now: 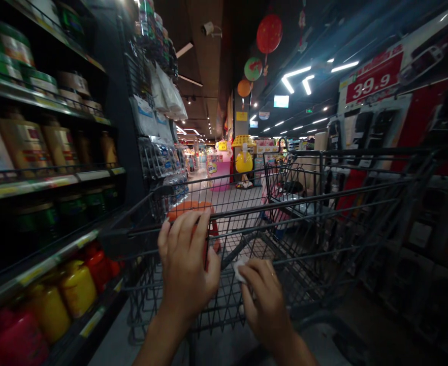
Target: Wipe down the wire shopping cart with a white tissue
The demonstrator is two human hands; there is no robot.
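Observation:
A dark wire shopping cart [296, 206] stands side-on in front of me. My left hand [188, 259] is at the near side of the cart, its fingers bent over the top rail and the thumb lower down. My right hand [264, 300] pinches a small crumpled white wipe [240, 269] against the wires of the cart's side. Only part of the wipe shows; the fingers cover the rest. Behind my left hand, an orange object [189, 207] is visible through the wires. I cannot make out its kind.
Shelves on the left hold jars [41, 81], pump bottles [24, 137] and yellow jugs [77, 282]. Packaged goods hang on a rack [159, 152] beyond them. On the right is a display with a red price sign [374, 79]. A yellow stand [244, 152] stands farther down the aisle.

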